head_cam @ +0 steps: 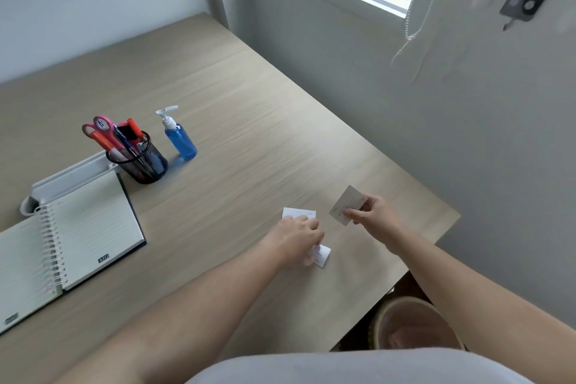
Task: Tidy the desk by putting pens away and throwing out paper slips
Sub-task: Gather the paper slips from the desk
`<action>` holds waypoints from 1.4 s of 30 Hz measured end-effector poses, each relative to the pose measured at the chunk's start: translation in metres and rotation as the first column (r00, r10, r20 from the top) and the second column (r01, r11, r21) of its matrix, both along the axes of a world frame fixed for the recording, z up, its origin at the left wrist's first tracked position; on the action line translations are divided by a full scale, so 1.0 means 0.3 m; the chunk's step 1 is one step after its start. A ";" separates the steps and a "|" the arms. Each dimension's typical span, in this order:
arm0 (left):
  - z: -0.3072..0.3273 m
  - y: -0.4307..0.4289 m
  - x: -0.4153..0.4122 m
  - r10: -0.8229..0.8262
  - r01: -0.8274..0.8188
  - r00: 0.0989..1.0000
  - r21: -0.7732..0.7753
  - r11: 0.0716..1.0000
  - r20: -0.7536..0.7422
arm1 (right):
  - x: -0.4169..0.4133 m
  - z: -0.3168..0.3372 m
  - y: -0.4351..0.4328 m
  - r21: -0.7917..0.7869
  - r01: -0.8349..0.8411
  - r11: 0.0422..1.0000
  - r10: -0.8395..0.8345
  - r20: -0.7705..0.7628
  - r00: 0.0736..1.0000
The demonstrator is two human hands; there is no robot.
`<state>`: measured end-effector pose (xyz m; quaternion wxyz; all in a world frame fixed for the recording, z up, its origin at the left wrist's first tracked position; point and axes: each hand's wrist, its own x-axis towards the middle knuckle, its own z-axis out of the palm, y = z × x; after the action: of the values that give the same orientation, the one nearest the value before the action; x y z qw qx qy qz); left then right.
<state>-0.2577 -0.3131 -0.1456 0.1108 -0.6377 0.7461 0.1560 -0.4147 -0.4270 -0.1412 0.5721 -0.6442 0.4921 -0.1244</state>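
Note:
My right hand (372, 217) pinches a small white paper slip (346, 204) and holds it lifted near the desk's right edge. My left hand (296, 238) rests on the wooden desk (237, 121), with its fingers closed on a crumpled white slip (321, 254). Another flat white slip (299, 212) lies just beyond its knuckles, partly covered by them. At the left stands a black mesh pen holder (140, 162) filled with pens, markers and pink-handled scissors (99, 131). No loose pens show on the desk.
A blue pump bottle (179, 139) stands right of the pen holder. An open spiral notebook (62, 246) lies at the left front, with a white tray (68, 176) behind it. A round waste bin (411, 324) sits on the floor below the desk's right corner. A wall and window are close on the right.

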 end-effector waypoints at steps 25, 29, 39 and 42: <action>0.066 -0.005 0.033 -0.354 0.351 0.935 0.111 0.930 0.012 | -0.021 0.017 0.020 -0.038 0.004 0.999 -0.004 -0.002 1.000; 0.057 -0.003 0.052 -0.307 0.303 0.952 0.175 0.937 -0.005 | -0.023 0.021 0.017 -0.043 0.022 0.999 -0.021 0.007 1.000; 0.052 -0.020 0.049 -0.334 0.325 0.935 0.090 0.942 0.122 | -0.005 0.029 0.030 -0.027 0.000 1.000 0.001 0.030 1.000; 0.028 0.007 0.071 0.121 -0.102 0.983 0.140 0.985 -0.137 | -0.001 0.024 0.023 0.003 -0.015 1.000 0.015 0.028 1.000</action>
<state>-0.2365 -0.3110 -0.1373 0.0894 -0.6568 0.7031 0.2573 -0.4150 -0.4201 -0.1340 0.5809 -0.6451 0.4795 -0.1282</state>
